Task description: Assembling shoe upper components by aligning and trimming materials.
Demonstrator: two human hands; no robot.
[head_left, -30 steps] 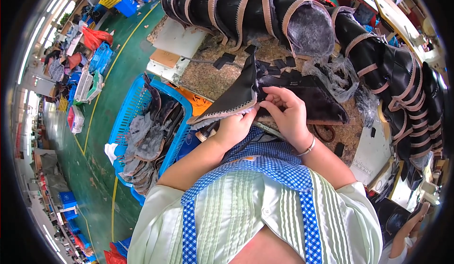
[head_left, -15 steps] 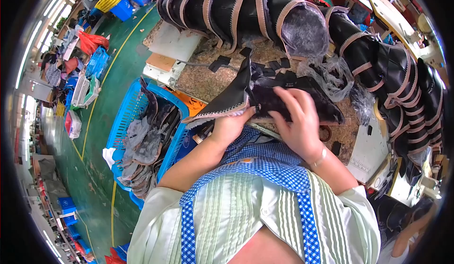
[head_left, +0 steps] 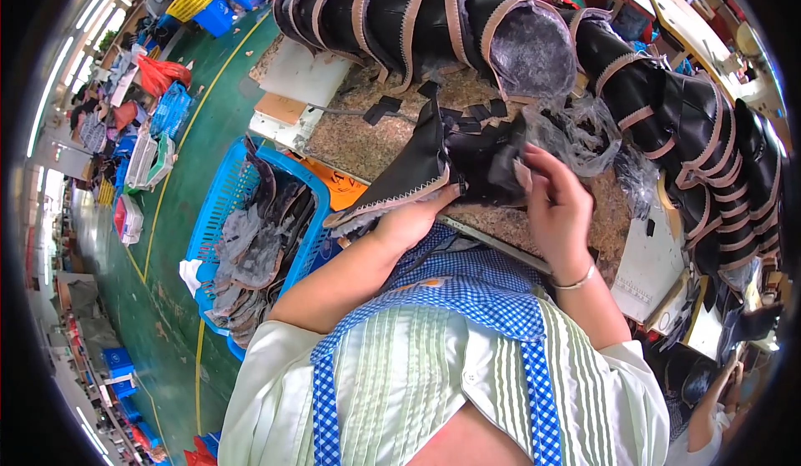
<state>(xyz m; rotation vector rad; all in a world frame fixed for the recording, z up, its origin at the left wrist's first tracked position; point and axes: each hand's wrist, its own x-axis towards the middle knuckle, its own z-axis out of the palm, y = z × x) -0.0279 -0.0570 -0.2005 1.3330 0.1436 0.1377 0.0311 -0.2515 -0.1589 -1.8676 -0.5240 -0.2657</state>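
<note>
A black leather boot upper (head_left: 402, 170), with fuzzy grey lining and a pale zigzag-stitched edge, is held over the near edge of the worktable (head_left: 350, 145). My left hand (head_left: 407, 226) grips its near edge, thumb on top and the other fingers mostly hidden underneath. At the piece's right end, my right hand (head_left: 563, 207) is closed in a pinch on its edge; that part of the leather is blurred. Several small black patches (head_left: 382, 110) lie on the table beyond the upper. Beside my right hand sits a crumpled clear plastic bag (head_left: 576, 136).
Nested boot uppers (head_left: 430, 24) line the table's far side, and another row (head_left: 667, 103) curves down the right. To my left, a blue basket (head_left: 209, 232) holds fur-lined pieces above the green floor (head_left: 167, 299). Another person's arm (head_left: 707, 412) shows at lower right.
My right hand has gone from resting spread on the upper to pinching its right end, slightly farther right. That end, flat before, is now drawn up and bunched. My left hand keeps its grip.
</note>
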